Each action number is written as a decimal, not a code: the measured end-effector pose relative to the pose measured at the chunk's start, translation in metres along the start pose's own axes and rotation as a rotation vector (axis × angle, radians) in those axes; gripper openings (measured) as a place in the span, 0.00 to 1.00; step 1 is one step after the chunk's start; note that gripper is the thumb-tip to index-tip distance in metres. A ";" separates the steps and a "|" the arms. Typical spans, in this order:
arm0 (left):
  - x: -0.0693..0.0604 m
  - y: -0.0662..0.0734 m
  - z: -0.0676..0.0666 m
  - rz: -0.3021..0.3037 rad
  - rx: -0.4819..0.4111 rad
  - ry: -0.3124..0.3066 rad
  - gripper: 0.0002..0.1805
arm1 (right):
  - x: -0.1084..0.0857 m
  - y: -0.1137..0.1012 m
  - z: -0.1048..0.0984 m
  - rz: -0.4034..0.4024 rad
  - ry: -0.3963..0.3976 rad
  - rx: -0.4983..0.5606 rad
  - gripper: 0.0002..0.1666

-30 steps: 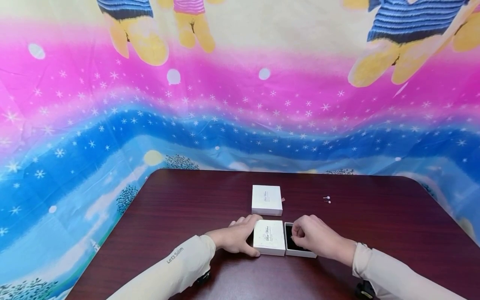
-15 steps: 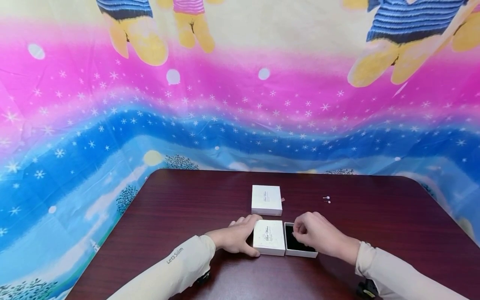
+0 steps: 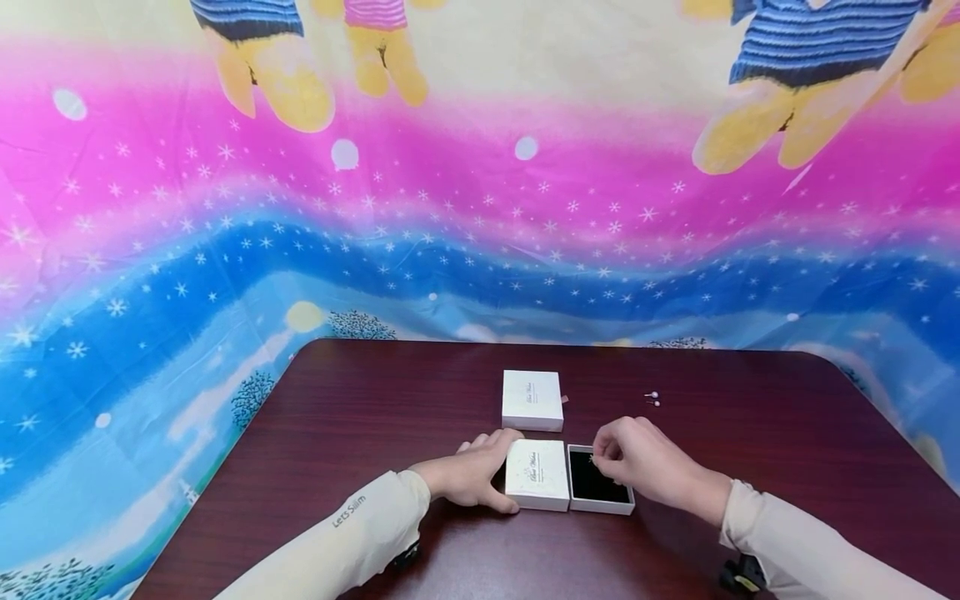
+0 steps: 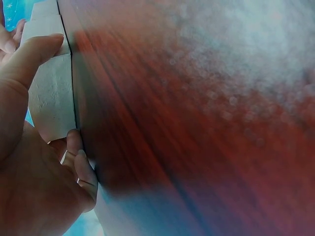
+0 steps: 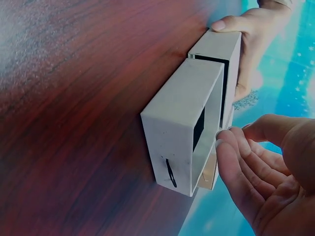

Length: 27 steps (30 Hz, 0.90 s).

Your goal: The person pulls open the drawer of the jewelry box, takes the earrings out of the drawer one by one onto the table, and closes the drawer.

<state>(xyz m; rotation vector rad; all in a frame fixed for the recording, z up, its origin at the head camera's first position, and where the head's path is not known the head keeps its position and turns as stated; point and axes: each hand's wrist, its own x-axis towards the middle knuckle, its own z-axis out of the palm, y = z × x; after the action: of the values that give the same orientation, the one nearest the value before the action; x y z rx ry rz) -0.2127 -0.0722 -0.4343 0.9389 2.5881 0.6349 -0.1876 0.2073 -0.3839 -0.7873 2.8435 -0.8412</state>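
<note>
Snowflake-printed backdrop (image 3: 450, 192) behind a dark wood-grain desk (image 3: 360, 417). Your left hand (image 3: 471, 477) grips the box sleeve (image 3: 536, 471), thumb on the near side, other fingers round the far side. Tray (image 5: 167, 130) sits just right of the sleeve, slid out; black pad (image 3: 600, 493) inside, dark ribbon loop (image 5: 171, 173) on its end wall. Your right hand (image 3: 643, 457) is over the tray's far right part, thumb and forefinger pinching a tiny bright piece (image 3: 592, 459) above the pad; too small to identify.

Handling, my read: the piece is very light, hard, probably slick and easy to bend or drop, so pinch by the tips with little force. Sleeve and tray look like stiff card: light, likely to skid if pushed, and corners could crush. Hold the sleeve by opposite sides as you have it; take the tray by its side walls or loop. Pad is likely soft and prone to dent.

Count: two boxes (one pulled apart, plus the closed box (image 3: 531, 400) behind), one tray, one pad visible, two pearl-headed studs (image 3: 652, 399) far right, one piece in your fingers.
</note>
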 end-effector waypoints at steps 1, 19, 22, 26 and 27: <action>0.000 0.000 0.000 0.001 0.000 0.000 0.47 | 0.000 0.000 -0.001 0.003 0.000 0.002 0.09; 0.000 0.001 -0.001 0.000 -0.004 -0.006 0.47 | -0.007 0.010 -0.013 0.070 0.060 0.004 0.06; 0.000 0.001 -0.001 0.000 -0.002 -0.005 0.46 | -0.009 0.013 -0.015 0.074 0.073 0.010 0.06; 0.001 0.001 0.000 0.000 0.002 -0.005 0.47 | -0.012 0.016 -0.018 0.076 0.083 0.013 0.07; 0.001 0.001 0.000 0.000 0.003 -0.005 0.47 | -0.012 0.017 -0.019 0.078 0.084 0.017 0.07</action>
<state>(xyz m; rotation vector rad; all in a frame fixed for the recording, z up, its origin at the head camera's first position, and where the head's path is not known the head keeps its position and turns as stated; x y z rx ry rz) -0.2130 -0.0712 -0.4338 0.9397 2.5851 0.6285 -0.1887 0.2349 -0.3781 -0.6497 2.9138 -0.9068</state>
